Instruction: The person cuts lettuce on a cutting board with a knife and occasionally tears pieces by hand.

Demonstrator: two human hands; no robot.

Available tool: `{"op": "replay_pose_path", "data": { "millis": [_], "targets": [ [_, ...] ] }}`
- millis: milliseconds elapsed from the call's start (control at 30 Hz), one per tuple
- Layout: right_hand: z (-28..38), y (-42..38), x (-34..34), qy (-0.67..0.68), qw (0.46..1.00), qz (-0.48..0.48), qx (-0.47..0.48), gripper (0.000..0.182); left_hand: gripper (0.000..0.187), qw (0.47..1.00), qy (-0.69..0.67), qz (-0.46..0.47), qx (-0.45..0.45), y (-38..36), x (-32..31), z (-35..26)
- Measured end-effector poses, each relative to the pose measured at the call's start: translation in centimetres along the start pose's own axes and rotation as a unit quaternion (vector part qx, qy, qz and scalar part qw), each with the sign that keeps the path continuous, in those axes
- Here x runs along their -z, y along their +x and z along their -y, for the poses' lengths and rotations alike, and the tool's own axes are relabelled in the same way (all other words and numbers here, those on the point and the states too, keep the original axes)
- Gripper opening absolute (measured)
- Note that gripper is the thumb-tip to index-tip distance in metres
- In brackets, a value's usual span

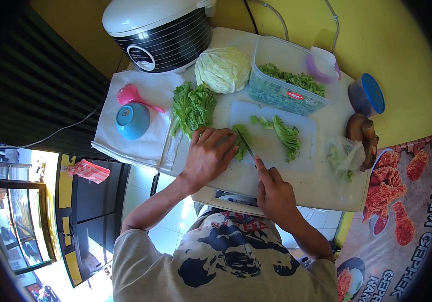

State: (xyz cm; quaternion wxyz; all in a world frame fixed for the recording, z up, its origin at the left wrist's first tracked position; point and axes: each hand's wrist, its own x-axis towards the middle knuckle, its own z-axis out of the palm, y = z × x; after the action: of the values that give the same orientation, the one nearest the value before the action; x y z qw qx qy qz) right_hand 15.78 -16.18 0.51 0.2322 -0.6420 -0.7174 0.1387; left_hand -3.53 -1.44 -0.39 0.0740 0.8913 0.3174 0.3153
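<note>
Left hand point(210, 153) is palm down, fingers a bit bent over the lettuce piece point(241, 145) at the left side of the white cutting board point(307, 132). Can't tell whether it's really gripping or just pressing, since the undersides of the fingers are hidden. Right hand point(275, 194) is closed around a knife point(246, 143), with the blade angled up and left over that same lettuce, tip close to the left fingers.

Another loose lettuce leaf point(287, 138) lies further right on the board. Just past the left hand there's a leafy lettuce bunch point(192, 108), and behind that a pale green cabbage point(222, 69) sits between the rice cooker point(168, 41) and a clear plastic container point(271, 94) with chopped greens point(291, 79) inside.

Over on the left, a blue bowl point(135, 122) is upside down on some white sheeting point(109, 132), right beside a pink ladle point(131, 94). Far right of the table point(216, 175) has a tub with a blue lid point(373, 92), plus a see-through plastic bag point(344, 161) with some green in it, next to something brown and shiny point(361, 132) that I can't make out.
</note>
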Motion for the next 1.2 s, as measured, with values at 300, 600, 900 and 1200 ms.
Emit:
{"op": "replay_pose_path", "data": {
  "millis": [300, 600, 900, 1200],
  "targets": [
    [-0.3, -0.1, -0.1, -0.010, 1.000, -0.001, -0.003, 0.074, 0.030, 1.000, 0.004, 0.010, -0.011, -0.4, -0.7, 0.1],
    [-1.3, -0.2, 0.2, -0.012, 0.999, -0.020, 0.023, 0.073, 0.027, 0.999, 0.003, 0.034, -0.002, -0.3, -0.5, 0.1],
    [-1.4, 0.0, 0.4, -0.045, 0.999, -0.005, 0.028, 0.073, 0.027, 0.999, -0.013, 0.034, 0.008, -0.3, -0.5, 0.1],
    [-0.7, 2.8, 0.2, -0.073, 0.996, -0.007, 0.043, 0.075, 0.028, 0.999, -0.017, 0.034, 0.000, -0.2, -0.5, 0.3]
  ]
}}
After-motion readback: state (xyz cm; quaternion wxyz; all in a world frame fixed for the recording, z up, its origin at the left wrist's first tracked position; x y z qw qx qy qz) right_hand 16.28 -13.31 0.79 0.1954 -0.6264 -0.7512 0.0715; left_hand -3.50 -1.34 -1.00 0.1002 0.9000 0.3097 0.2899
